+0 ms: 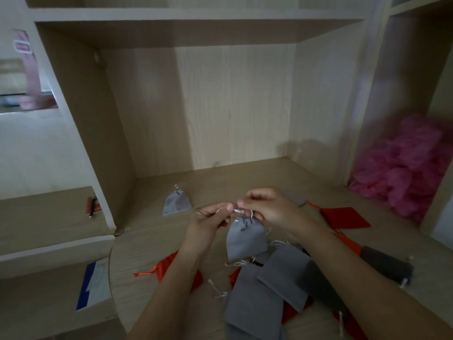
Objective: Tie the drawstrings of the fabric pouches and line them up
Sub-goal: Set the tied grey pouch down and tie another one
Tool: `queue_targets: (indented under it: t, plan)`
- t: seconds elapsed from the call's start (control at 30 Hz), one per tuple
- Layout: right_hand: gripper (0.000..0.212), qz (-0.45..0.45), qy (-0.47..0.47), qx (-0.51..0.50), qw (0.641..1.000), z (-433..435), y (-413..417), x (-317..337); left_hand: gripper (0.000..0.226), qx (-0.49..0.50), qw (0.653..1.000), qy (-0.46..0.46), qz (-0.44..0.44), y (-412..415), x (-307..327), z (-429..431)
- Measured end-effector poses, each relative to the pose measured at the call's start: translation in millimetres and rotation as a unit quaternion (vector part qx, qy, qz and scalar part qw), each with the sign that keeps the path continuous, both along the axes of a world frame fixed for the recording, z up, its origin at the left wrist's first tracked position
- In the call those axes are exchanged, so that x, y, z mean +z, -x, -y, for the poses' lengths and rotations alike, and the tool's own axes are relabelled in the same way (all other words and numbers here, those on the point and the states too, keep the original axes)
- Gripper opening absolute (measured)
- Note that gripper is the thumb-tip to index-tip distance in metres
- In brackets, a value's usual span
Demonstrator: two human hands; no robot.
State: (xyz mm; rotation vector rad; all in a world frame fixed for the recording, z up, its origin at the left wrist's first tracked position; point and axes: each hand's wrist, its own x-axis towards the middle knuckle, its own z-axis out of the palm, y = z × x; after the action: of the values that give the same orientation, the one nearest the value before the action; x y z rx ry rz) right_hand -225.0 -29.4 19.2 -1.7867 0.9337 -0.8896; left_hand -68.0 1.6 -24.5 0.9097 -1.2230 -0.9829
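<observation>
The left hand (208, 219) and the right hand (267, 207) meet just above the desk, each with fingers curled and pinching the thin white drawstring (239, 211) at the neck of a small grey fabric pouch (245, 239). The pouch hangs freely below the fingertips, lifted clear of the pile. That probably gives the cord slack and lets the pouch's own weight keep the gathered mouth closed while the knot is made. Its top is puckered tight and its body falls in a soft, slightly flared shape, smooth and matte (whether the knot is already formed I cannot tell, since the fingers cover it). Directly beneath and toward the person lies a loose heap of flat grey rectangular pouches (274, 278), with pale cords trailing out, seemingly the stock not yet tied. Red fabric pouches show to the left (176, 266) and to the right (345, 217) of the heap, and a dark charcoal pouch (389, 265) lies at the right edge. Farther back on the light wooden desk (245, 175) one cinched grey pouch (177, 202) sits alone, well apart from the heap, likely the start of the line. A mass of pink fluffy material (404, 165) fills the right-hand shelf compartment.
</observation>
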Motion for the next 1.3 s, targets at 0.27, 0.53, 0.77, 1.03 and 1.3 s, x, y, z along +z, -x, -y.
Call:
queue_targets:
  t: [0.27, 0.53, 0.77, 1.03, 1.3]
  plan:
    - [0.008, -0.028, -0.044, 0.061, 0.997, -3, 3, 1, 0.013, 0.129, 0.982, 0.081, 0.116, 4, -6, 1]
    - [0.006, -0.066, 0.024, -0.012, 0.997, 5, -4, -12, 0.009, 0.125, 0.986, 0.083, 0.071, 6, -3, 0]
    - [0.013, 0.045, 0.045, -0.101, 0.993, 9, 8, 2, 0.011, 0.142, 0.989, 0.018, -0.032, 0, 1, 4]
    - [0.022, 0.359, -0.287, -0.048, 0.887, 21, 31, 16, 0.007, 0.005, 0.936, -0.100, -0.337, -8, 6, 5]
    - [0.016, 0.483, -0.281, -0.044, 0.829, 23, 23, 21, 0.048, -0.073, 0.921, -0.112, -0.365, -13, -6, 13]
